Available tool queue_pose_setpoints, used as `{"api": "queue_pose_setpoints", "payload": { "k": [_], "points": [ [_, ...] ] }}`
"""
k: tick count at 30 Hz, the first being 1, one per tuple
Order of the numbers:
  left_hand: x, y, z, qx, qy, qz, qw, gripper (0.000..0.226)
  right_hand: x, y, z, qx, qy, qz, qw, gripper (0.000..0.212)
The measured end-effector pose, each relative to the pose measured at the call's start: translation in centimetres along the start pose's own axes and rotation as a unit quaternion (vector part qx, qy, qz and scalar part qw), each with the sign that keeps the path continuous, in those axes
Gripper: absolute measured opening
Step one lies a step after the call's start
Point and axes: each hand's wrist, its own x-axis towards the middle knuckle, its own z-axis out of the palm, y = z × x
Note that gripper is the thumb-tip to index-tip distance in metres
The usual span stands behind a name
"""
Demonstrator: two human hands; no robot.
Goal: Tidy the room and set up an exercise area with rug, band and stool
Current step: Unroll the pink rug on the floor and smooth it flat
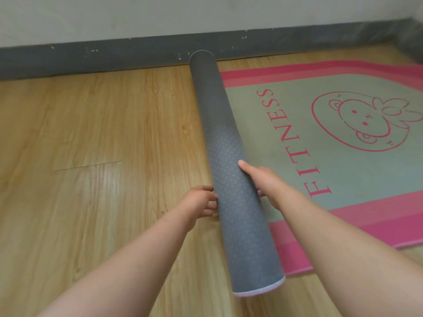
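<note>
A partly unrolled fitness rug (325,72) lies flat on the wooden floor (91,133) across the right half of the frame. It has a pink border and a pale green field, printed with the word FITNESS and a cartoon animal face in a ring. Its rolled part, a grey patterned roll (219,124), runs from the lower centre of the frame up to the grey skirting board (91,58) at top centre. The flat part of the rug comes out from the roll's right side.

The left grip (201,202) is at the roll's left side, just below the middle of the frame, with its fingers curled in against the grey surface. The right grip (263,179) clasps the roll from the right: the thumb lies along the top and the fingers wrap down out of sight. Both bare forearms reach in from the bottom edge. A pale wall (137,14) fills the top of the frame.
</note>
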Motion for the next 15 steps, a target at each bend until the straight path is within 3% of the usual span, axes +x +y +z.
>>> {"api": "queue_pose_setpoints", "payload": {
  "k": [4, 9, 12, 15],
  "points": [
    [-0.9, -0.2, -3.5, -0.034, 0.074, 0.017, 0.997, 0.033, -0.3, -1.6, 3.9, -0.04, 0.027, -0.026, 0.998, 0.027],
    [-1.4, -1.5, -8.1, -0.052, 0.132, 0.026, 0.99, 0.033, -0.5, -2.9, 8.8, -0.006, 0.006, -0.046, 0.999, 0.02],
    [-2.0, -1.8, -10.4, -0.067, 0.17, 0.027, 0.983, 0.03, -0.8, -3.8, 11.1, 0.007, -0.032, -0.024, 0.999, 0.045],
    [-2.4, -2.7, -12.7, -0.055, 0.219, 0.019, 0.974, 0.028, -1.6, -3.8, 13.6, -0.112, -0.078, -0.011, 0.991, 0.061]
  ]
}}
